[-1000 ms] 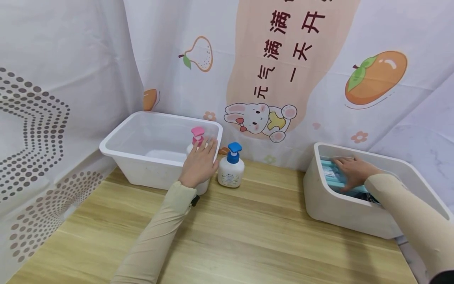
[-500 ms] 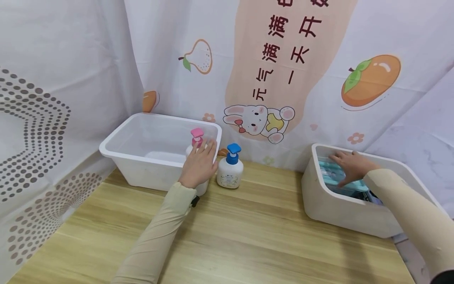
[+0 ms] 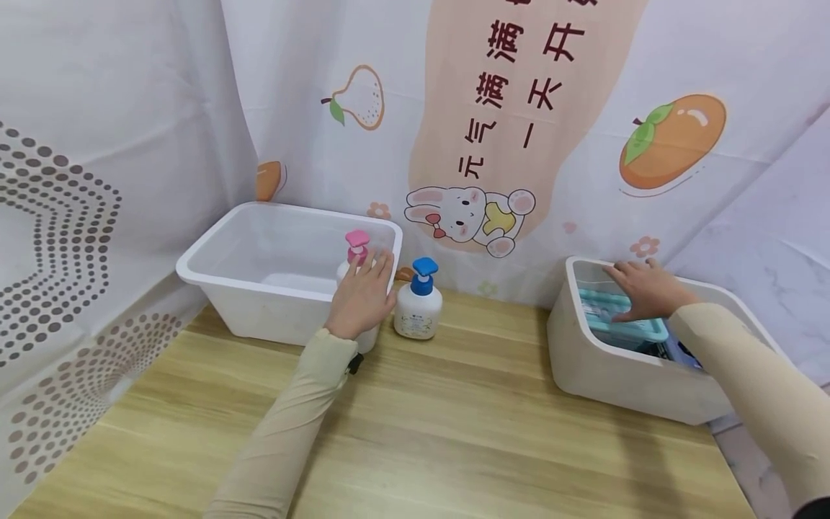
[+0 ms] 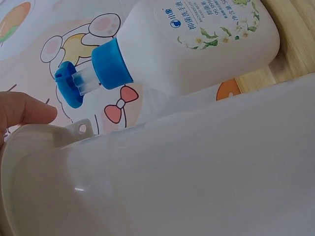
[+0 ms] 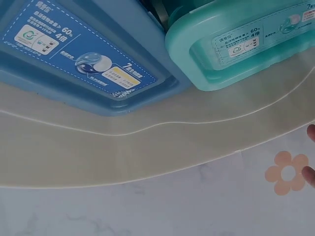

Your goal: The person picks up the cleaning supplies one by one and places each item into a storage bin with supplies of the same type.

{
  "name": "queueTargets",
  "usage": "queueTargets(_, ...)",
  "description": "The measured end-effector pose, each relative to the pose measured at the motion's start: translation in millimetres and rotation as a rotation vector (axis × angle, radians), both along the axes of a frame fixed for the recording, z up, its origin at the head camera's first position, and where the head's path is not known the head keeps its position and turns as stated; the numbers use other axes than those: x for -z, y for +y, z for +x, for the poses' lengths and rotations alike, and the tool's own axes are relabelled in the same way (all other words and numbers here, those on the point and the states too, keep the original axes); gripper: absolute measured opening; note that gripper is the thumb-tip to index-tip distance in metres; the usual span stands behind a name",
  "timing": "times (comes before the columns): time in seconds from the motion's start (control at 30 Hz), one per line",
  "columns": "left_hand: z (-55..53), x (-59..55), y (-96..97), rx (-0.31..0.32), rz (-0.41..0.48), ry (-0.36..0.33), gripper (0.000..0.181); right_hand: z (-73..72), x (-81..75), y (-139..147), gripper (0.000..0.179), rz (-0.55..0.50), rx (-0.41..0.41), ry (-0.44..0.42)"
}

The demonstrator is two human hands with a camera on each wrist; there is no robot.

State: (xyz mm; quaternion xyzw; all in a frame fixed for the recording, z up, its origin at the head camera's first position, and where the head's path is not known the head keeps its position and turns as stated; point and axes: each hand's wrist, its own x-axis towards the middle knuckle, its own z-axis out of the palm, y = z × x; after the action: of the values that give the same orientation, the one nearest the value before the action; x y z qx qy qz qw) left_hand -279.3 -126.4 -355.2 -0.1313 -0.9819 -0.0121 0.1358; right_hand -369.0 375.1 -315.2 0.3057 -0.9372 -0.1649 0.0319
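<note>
Wooden table (image 3: 467, 418), right grip (image 3: 651, 291) risen above teal box (image 3: 632, 331), fingers apart, left grip (image 3: 359, 299) spread over bin rim (image 3: 259, 287)

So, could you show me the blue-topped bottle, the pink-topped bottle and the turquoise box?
Blue-topped bottle (image 3: 418, 311): head view, on its white body.
Pink-topped bottle (image 3: 357, 238): head view, on its pink pump top.
Turquoise box (image 3: 624, 331): head view, on its lid.

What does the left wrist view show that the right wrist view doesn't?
Only the left wrist view: a blue-topped hand-wash pump bottle, a red bow print and the wooden tabletop.
Only the right: a blue detergent-capsule box, a teal detergent-capsule box and a flower print.
Both: one hand (left hand, right hand), one pale bin (left bin, right bin) and printed backdrop.
</note>
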Motion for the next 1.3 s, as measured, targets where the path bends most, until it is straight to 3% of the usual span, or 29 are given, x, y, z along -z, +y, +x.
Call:
queueTargets(0.27,0.3,-4.6,1.9,0.001,0.007,-0.006,0.061,4.9,-9.1,-3,0.097,-0.021,0.017,0.076)
queueTargets(0.43,0.6,-5.1,3.2,0.005,0.006,-0.014,0.062,13.5,-17.8,-10,0.095,-0.004,0.044,0.139)
queueTargets(0.67,1.1,-1.7,3.2,0.005,0.014,-0.003,0.062,26.3,-24.8,-17,0.095,-0.064,0.081,0.22)
queueTargets(1.3,2.1,-3.7,2.4,-0.009,0.021,-0.028,0.063,68.5,-34.9,-53,0.088,-0.152,-0.019,0.501)
